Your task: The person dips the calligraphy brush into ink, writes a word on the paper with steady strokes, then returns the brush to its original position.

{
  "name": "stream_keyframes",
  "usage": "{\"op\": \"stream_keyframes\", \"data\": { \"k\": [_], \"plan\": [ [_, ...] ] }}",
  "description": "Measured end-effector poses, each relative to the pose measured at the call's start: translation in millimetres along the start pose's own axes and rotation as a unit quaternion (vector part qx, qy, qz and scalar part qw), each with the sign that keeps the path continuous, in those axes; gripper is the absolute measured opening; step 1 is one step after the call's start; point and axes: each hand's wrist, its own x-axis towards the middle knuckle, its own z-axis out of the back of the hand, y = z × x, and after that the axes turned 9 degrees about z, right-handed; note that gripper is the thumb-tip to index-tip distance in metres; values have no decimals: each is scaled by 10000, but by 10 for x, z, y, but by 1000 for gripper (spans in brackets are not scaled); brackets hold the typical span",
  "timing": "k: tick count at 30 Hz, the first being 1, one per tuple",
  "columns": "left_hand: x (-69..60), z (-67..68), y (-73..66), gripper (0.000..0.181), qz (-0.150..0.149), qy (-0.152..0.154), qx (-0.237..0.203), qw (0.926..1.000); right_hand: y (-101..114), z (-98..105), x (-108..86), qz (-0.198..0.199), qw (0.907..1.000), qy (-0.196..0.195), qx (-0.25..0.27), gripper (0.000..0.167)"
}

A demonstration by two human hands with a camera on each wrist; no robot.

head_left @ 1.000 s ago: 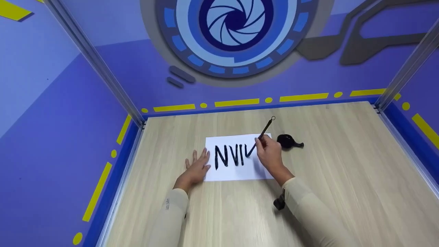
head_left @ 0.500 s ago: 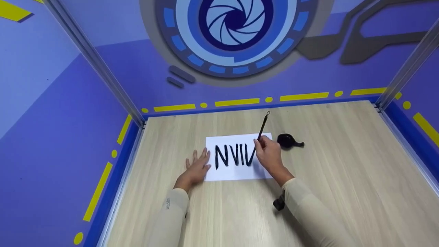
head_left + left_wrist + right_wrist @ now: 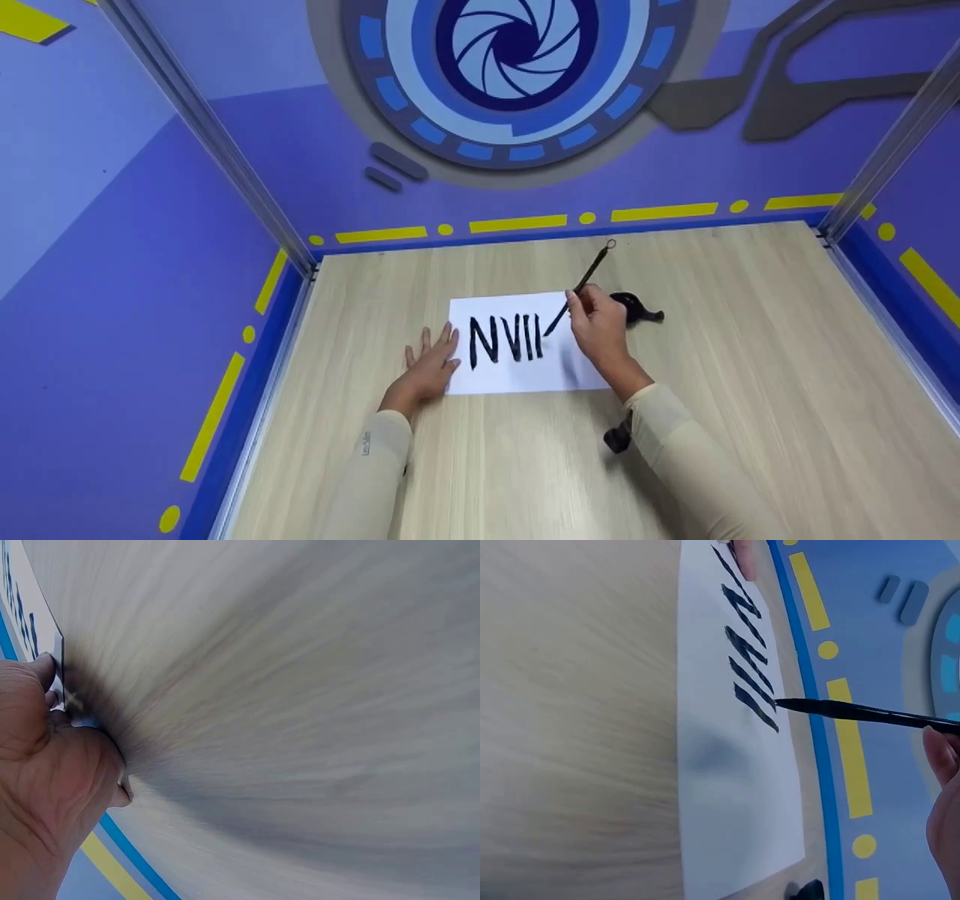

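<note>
So, your right grip (image 3: 604,330) pinches the brush (image 3: 866,713), its tip near the last black line (image 3: 757,709) on the paper (image 3: 510,381). Your left grip (image 3: 431,367), fingers spread, touches the paper's left edge on the bench (image 3: 787,375). A dipping brush might smudge that line if it's wet.

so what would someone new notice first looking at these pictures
Probably the big blue ring design on the back wall, at the top of the head view. Next, the bold black strokes on the white paper in the middle of the wooden table. Then the thin black brush in the right hand, its tip near the last stroke.
</note>
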Motion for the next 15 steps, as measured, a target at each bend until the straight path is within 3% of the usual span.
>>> {"op": "stream_keyframes", "data": {
  "k": [15],
  "plan": [
    [0, -3, -9, 64, 65, 14, -30, 10000, -157, -34, -82, -510, 9983, 178, 236, 12]
  ]
}}
